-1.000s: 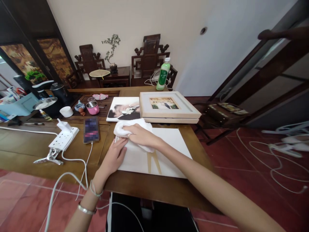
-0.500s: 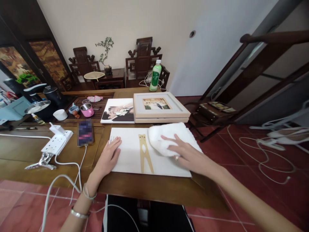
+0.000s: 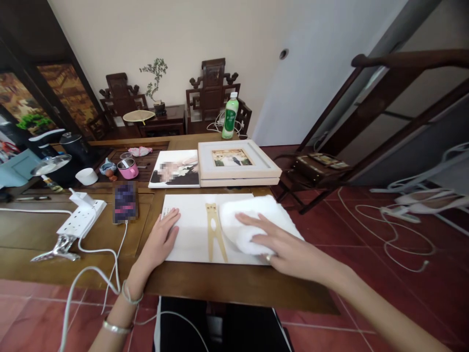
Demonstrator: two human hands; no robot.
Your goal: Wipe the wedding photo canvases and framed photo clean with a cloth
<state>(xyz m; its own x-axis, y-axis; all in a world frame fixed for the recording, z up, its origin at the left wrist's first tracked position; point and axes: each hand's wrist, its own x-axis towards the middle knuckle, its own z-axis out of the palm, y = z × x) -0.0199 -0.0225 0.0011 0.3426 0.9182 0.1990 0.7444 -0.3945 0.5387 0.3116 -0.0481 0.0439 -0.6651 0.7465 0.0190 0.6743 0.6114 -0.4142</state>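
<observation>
A white canvas board with a gold clothespin picture lies flat on the wooden table in front of me. My left hand rests flat on its left edge, fingers stretched out. My right hand presses a white cloth onto the board's right part, fingers laid over the cloth. Behind the board sit a framed photo on a stack and an unframed photo print.
A phone on a charging cable, a white power strip and a metal clip lie to the left. Farther back stand a pink cup, a white bowl and a green bottle. Cables lie on the red floor at right.
My right hand has swept the white cloth from the board's top left across to its right side, then slightly toward me. My left hand has stayed on the left edge.
</observation>
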